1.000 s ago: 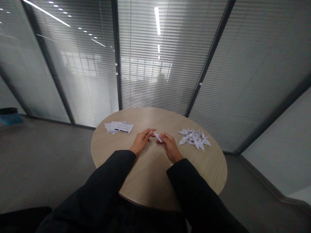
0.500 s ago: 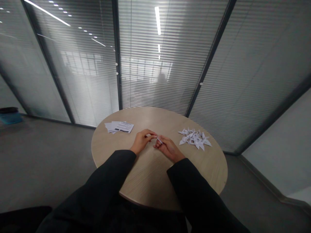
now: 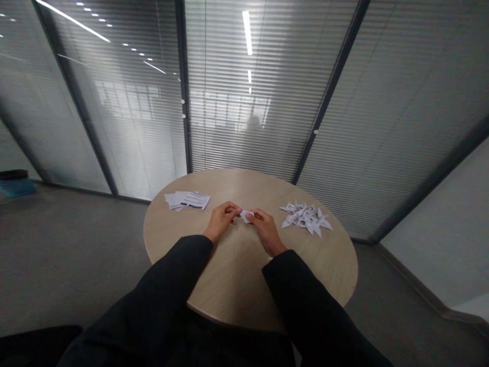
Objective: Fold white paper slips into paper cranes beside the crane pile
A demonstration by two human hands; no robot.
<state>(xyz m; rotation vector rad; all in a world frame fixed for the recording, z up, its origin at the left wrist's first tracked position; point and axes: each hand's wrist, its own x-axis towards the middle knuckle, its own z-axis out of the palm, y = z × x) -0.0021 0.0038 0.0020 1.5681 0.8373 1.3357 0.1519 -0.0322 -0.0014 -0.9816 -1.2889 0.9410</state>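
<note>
A small folded piece of white paper (image 3: 246, 217) is held between my two hands above the middle of the round table. My right hand (image 3: 266, 230) pinches it, thumb on top and fingers behind. At its left corner, the thumb and forefinger of my left hand (image 3: 222, 220) are closed on the edge. To the right of my hands lies a pile of folded white paper cranes (image 3: 306, 217). Several loose white paper sheets (image 3: 189, 199), the top one printed, rest beyond my left hand.
The round wooden table (image 3: 237, 183) stands close to a glass partition with blinds (image 3: 244, 137). A blue bin with a dark rim (image 3: 17, 184) is on the floor at the far left. A white wall (image 3: 446, 224) rises at the right.
The folded paper has turned so that its flat face now shows. My right hand has rolled over, its thumb now on top of the paper. Pile and sheets have not moved.
</note>
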